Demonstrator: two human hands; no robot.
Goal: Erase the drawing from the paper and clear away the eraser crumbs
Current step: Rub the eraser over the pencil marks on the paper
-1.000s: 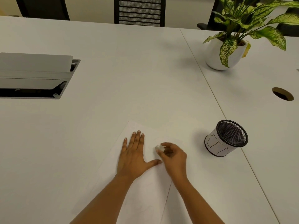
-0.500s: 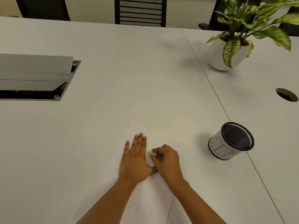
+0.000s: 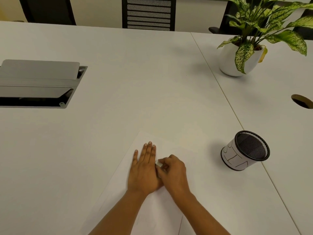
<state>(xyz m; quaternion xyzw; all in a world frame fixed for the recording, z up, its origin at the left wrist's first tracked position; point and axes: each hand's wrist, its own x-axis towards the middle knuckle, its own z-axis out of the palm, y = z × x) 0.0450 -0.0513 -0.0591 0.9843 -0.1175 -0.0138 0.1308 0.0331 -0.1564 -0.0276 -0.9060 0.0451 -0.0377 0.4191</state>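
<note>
Eraser (image 3: 158, 163) — now closer, beside left hand (image 3: 144, 172)

It was an office: a wide white table (image 3: 127, 73) with a flip-up cable hatch (image 3: 39, 83), mesh-backed chairs (image 3: 149, 13) behind, a potted plant (image 3: 250, 39) and mesh pen cup (image 3: 243, 151).

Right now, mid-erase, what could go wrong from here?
1. The right hand pinches the eraser right beside the left hand, so a stroke could knock that hand and let the paper slip.
2. The left hand pins only the paper's middle; hard rubbing might crease the free far edge.
</note>
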